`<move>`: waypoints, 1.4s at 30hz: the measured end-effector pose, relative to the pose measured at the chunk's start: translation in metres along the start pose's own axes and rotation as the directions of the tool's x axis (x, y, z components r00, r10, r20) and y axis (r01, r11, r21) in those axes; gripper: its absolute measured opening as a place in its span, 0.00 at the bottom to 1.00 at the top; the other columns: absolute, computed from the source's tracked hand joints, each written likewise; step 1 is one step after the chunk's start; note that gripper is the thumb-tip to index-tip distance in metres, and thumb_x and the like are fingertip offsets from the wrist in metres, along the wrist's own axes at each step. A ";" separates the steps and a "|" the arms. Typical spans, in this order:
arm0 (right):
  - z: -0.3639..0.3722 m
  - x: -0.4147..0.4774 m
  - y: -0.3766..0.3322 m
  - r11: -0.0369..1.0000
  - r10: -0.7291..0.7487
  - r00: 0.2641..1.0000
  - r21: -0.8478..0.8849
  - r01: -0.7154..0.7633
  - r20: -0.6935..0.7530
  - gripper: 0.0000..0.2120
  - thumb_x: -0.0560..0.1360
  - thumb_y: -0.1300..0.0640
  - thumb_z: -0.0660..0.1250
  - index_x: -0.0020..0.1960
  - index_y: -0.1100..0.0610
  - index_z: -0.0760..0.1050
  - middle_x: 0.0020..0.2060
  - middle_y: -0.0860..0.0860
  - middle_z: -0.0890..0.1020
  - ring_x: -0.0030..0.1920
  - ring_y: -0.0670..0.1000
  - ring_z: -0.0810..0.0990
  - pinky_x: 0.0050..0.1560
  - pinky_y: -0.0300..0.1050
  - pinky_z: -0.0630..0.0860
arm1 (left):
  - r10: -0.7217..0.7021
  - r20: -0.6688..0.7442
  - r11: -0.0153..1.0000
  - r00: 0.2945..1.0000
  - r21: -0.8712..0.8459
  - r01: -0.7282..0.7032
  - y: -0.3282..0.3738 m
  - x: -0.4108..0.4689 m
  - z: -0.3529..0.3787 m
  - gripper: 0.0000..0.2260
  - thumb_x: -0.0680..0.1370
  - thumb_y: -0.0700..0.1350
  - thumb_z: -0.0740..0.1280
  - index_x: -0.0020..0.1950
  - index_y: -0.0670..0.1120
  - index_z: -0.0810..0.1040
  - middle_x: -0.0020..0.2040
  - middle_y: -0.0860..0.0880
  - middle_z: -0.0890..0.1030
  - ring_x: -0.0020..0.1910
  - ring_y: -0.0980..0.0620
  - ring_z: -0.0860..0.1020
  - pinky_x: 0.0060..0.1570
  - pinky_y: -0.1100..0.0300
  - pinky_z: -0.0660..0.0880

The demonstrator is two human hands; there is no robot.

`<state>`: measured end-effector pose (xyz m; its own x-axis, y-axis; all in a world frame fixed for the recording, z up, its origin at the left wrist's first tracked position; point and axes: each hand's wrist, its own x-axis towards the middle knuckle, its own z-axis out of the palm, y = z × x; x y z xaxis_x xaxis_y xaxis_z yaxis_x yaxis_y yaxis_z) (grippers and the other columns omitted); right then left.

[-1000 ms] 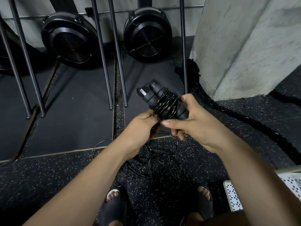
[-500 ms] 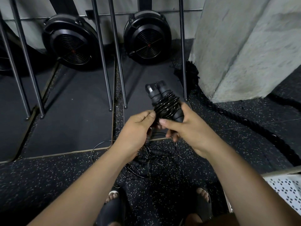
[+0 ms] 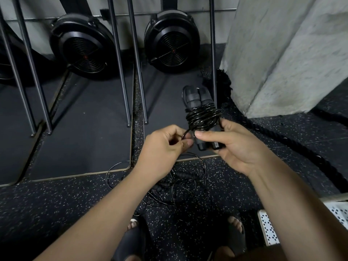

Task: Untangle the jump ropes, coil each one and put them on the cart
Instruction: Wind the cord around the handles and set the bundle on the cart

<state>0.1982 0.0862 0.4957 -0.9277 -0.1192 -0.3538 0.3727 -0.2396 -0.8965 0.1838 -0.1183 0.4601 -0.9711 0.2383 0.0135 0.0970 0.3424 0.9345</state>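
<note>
right hand (image 3: pixel 237 147) grips coiled jump rope (image 3: pixel 201 113) | left hand (image 3: pixel 165 149) pinches cord end

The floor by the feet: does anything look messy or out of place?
Yes. A tangle of thin black jump ropes sprawls loose on the speckled floor ahead of the feet, one loop reaching the dark mat's edge. The left hand and right hand hold a rope wound tightly round its handles.

One wide-angle camera on the head looked forward and steeply down, close above the left hand (image 3: pixel 165 147) and right hand (image 3: pixel 235 146), onto the floor (image 3: pixel 56 213) left of the pillar (image 3: pixel 282 53).
</note>
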 end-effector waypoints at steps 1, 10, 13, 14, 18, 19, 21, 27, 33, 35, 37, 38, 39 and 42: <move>-0.002 0.001 0.001 1.000 0.015 1.000 0.016 -0.015 0.000 0.21 0.70 0.67 0.79 0.62 0.60 0.81 0.53 0.58 0.89 0.52 0.55 0.89 0.48 0.45 0.84 | 0.007 -0.002 0.999 1.000 0.032 -0.007 -0.001 0.001 0.001 0.02 0.79 0.48 0.77 0.50 0.54 0.85 0.41 0.52 0.86 0.42 0.46 0.84 0.46 0.49 0.81; -0.012 0.002 -0.002 0.905 -0.027 0.995 -0.426 -0.015 -0.093 0.26 0.62 0.64 0.86 0.58 0.53 0.85 0.49 0.51 0.90 0.46 0.50 0.89 0.44 0.42 0.78 | 0.065 0.043 0.982 0.997 0.172 -0.071 -0.006 -0.003 0.005 0.01 0.81 0.47 0.75 0.50 0.53 0.85 0.42 0.60 0.86 0.40 0.62 0.83 0.41 0.61 0.76; -0.013 0.004 -0.002 0.945 -0.041 0.995 -0.327 0.010 -0.089 0.26 0.62 0.62 0.84 0.59 0.58 0.85 0.52 0.53 0.90 0.55 0.55 0.89 0.55 0.48 0.80 | 0.064 0.021 0.989 0.998 0.135 -0.067 -0.006 -0.001 0.003 0.01 0.81 0.48 0.75 0.51 0.54 0.85 0.43 0.59 0.87 0.42 0.57 0.85 0.46 0.54 0.81; -0.012 0.004 -0.001 0.973 -0.028 0.997 -0.230 0.012 -0.067 0.25 0.64 0.62 0.83 0.60 0.60 0.85 0.54 0.55 0.89 0.57 0.57 0.88 0.60 0.51 0.81 | 0.060 0.011 0.991 0.998 0.121 -0.061 -0.005 0.000 0.002 0.02 0.81 0.47 0.75 0.51 0.55 0.85 0.43 0.59 0.87 0.42 0.56 0.85 0.47 0.54 0.81; -0.006 0.006 0.003 0.997 -0.029 0.998 -0.066 0.025 -0.056 0.25 0.66 0.61 0.81 0.62 0.60 0.83 0.56 0.57 0.89 0.55 0.54 0.88 0.64 0.53 0.81 | 0.013 0.014 0.991 1.000 0.136 -0.014 -0.003 0.002 0.004 0.03 0.81 0.45 0.74 0.49 0.54 0.84 0.41 0.58 0.86 0.40 0.56 0.83 0.44 0.58 0.78; -0.005 0.007 0.005 0.995 -0.049 0.996 -0.093 0.042 -0.079 0.27 0.64 0.59 0.83 0.62 0.61 0.83 0.56 0.57 0.89 0.55 0.54 0.88 0.65 0.52 0.80 | -0.001 0.022 0.989 1.000 0.150 -0.002 -0.002 0.002 0.005 0.03 0.81 0.45 0.74 0.49 0.53 0.84 0.41 0.58 0.87 0.40 0.58 0.83 0.43 0.59 0.78; -0.004 0.009 0.010 0.986 -0.102 0.988 -0.143 0.085 -0.120 0.31 0.60 0.54 0.86 0.61 0.60 0.84 0.57 0.58 0.88 0.60 0.56 0.87 0.71 0.55 0.77 | -0.024 0.045 0.988 0.999 0.153 0.017 -0.001 0.003 0.006 0.03 0.82 0.44 0.73 0.50 0.53 0.83 0.43 0.59 0.87 0.40 0.60 0.83 0.45 0.60 0.77; 0.004 0.010 0.017 0.935 -0.309 0.939 -0.226 0.273 -0.147 0.22 0.66 0.54 0.84 0.58 0.54 0.85 0.53 0.54 0.89 0.52 0.49 0.88 0.57 0.43 0.81 | -0.058 0.038 0.995 0.998 0.083 0.055 0.003 0.003 0.005 0.06 0.83 0.43 0.70 0.51 0.53 0.83 0.45 0.57 0.88 0.43 0.57 0.84 0.48 0.53 0.80; 0.011 0.010 0.019 0.923 -0.369 0.912 -0.183 0.338 -0.178 0.17 0.71 0.59 0.82 0.58 0.57 0.84 0.50 0.54 0.89 0.47 0.48 0.88 0.45 0.37 0.81 | -0.092 0.087 0.995 0.992 -0.038 0.096 0.011 0.001 0.006 0.09 0.85 0.37 0.65 0.56 0.48 0.83 0.47 0.55 0.89 0.50 0.57 0.86 0.61 0.55 0.78; 0.012 0.010 0.019 0.923 -0.371 0.912 -0.178 0.340 -0.178 0.16 0.72 0.62 0.81 0.58 0.59 0.84 0.47 0.53 0.89 0.44 0.48 0.87 0.40 0.37 0.81 | -0.102 0.099 0.991 0.990 -0.078 0.110 0.011 0.000 0.008 0.08 0.85 0.36 0.64 0.57 0.45 0.81 0.47 0.53 0.89 0.48 0.57 0.86 0.59 0.56 0.78; 0.011 0.011 0.019 0.903 -0.393 0.904 -0.256 0.345 -0.170 0.15 0.72 0.60 0.82 0.57 0.59 0.84 0.45 0.52 0.89 0.43 0.48 0.87 0.39 0.39 0.81 | -0.113 0.106 0.984 0.988 -0.122 0.126 0.012 -0.001 0.008 0.09 0.84 0.35 0.64 0.58 0.46 0.81 0.47 0.52 0.89 0.50 0.55 0.87 0.57 0.62 0.78; 0.010 0.012 0.019 0.888 -0.405 0.899 -0.306 0.343 -0.166 0.16 0.72 0.58 0.83 0.57 0.58 0.84 0.46 0.51 0.89 0.44 0.49 0.88 0.42 0.42 0.82 | -0.124 0.111 0.979 0.986 -0.148 0.140 0.013 -0.001 0.007 0.10 0.84 0.34 0.64 0.59 0.47 0.81 0.47 0.51 0.89 0.50 0.55 0.87 0.56 0.64 0.77; 0.010 0.013 0.019 0.873 -0.412 0.896 -0.355 0.336 -0.167 0.17 0.71 0.55 0.84 0.57 0.56 0.84 0.47 0.51 0.90 0.47 0.51 0.88 0.45 0.47 0.83 | -0.137 0.116 0.972 0.984 -0.176 0.156 0.014 -0.001 0.007 0.11 0.84 0.33 0.64 0.59 0.47 0.80 0.47 0.50 0.89 0.50 0.54 0.87 0.55 0.65 0.77; 0.008 0.013 0.019 0.826 -0.432 0.883 -0.473 0.306 -0.183 0.25 0.67 0.43 0.86 0.58 0.51 0.83 0.51 0.50 0.89 0.53 0.52 0.89 0.58 0.61 0.84 | -0.172 0.120 0.951 0.978 -0.239 0.197 0.015 -0.001 0.007 0.12 0.83 0.32 0.65 0.62 0.46 0.78 0.47 0.48 0.89 0.49 0.51 0.88 0.57 0.59 0.79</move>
<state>0.1936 0.0728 0.4761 -0.9842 0.1750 0.0260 0.0136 0.2210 -0.9752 0.1880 -0.1071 0.4713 -0.9401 0.2830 -0.1903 -0.1509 0.1553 0.9763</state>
